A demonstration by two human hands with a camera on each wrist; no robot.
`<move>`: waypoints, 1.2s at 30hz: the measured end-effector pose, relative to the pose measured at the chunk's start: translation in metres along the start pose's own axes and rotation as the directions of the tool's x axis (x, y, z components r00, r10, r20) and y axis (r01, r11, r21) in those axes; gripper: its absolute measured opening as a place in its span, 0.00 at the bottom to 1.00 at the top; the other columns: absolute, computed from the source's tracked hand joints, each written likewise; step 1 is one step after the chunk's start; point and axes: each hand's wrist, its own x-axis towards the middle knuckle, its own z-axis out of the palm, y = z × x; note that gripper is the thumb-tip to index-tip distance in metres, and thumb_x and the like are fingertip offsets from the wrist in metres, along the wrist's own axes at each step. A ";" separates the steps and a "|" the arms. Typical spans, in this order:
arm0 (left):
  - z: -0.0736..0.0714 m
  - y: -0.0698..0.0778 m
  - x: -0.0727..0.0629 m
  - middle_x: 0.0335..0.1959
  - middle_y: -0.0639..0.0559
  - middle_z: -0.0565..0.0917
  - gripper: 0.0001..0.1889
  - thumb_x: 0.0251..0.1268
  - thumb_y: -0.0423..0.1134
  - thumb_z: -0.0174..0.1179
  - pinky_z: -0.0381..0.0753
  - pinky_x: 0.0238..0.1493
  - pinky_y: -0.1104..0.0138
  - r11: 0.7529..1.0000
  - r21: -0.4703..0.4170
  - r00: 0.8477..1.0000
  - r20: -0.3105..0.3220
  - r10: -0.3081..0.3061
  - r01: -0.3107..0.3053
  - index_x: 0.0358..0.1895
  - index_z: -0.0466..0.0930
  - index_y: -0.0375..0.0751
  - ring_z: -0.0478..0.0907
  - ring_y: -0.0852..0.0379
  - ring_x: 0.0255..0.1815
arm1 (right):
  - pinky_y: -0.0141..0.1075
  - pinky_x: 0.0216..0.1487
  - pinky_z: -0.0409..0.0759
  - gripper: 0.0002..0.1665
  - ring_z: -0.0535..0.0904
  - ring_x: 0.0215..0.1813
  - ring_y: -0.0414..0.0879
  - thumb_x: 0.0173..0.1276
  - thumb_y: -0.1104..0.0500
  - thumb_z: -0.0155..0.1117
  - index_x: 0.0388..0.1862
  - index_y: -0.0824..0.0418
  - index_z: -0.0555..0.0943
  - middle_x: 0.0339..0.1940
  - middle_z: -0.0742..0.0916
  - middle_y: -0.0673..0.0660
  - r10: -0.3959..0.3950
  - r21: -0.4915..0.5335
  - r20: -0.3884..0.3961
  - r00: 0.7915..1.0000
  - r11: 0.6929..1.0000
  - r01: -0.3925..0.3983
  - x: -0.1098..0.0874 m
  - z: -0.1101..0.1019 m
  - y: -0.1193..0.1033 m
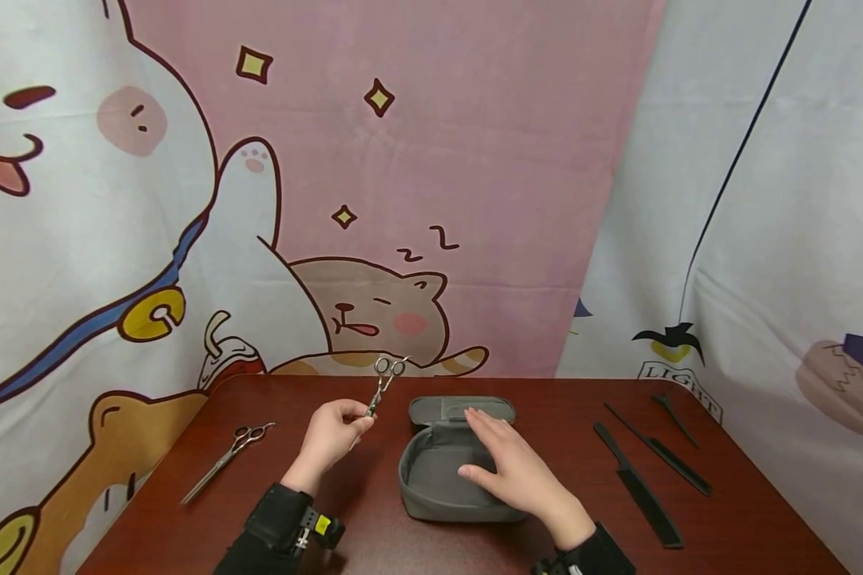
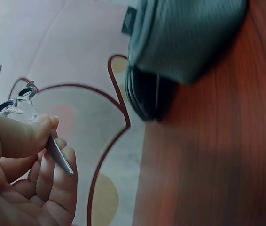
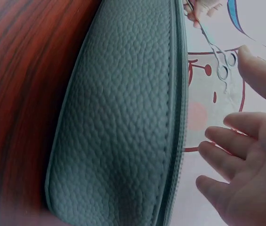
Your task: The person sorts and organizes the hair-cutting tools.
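Observation:
My left hand [image 1: 334, 438] pinches a pair of silver scissors [image 1: 381, 386] by the blades, the finger loops pointing up and away. In the left wrist view the thumb and fingers press on the scissors [image 2: 58, 155], whose blade tips stick out below. An unzipped grey pouch [image 1: 439, 509] stands in the middle of the table with its lid folded back. Over the pouch's right side hovers my right hand [image 1: 518, 471], its fingers extended and holding nothing. The right wrist view shows this hand [image 3: 246, 150] beside the pouch's pebbled wall [image 3: 114, 113].
Another pair of scissors [image 1: 230, 457] lies at the table's left. On the right are a wide black comb [image 1: 647, 503], a narrow black comb [image 1: 679, 465] and a small dark clip-like item [image 1: 676, 419]. A cartoon-printed cloth [image 1: 475, 200] hangs behind the brown table [image 1: 561, 423].

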 end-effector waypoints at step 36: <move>0.060 0.053 -0.041 0.32 0.55 0.85 0.02 0.61 0.32 0.68 0.75 0.28 0.66 0.963 -0.201 0.967 0.145 0.209 -0.178 0.36 0.89 0.40 0.75 0.60 0.31 | 0.45 0.50 0.81 0.22 0.82 0.50 0.43 0.63 0.61 0.73 0.56 0.60 0.81 0.49 0.86 0.49 0.104 0.272 -0.392 0.914 0.962 0.007 0.014 0.012 -0.017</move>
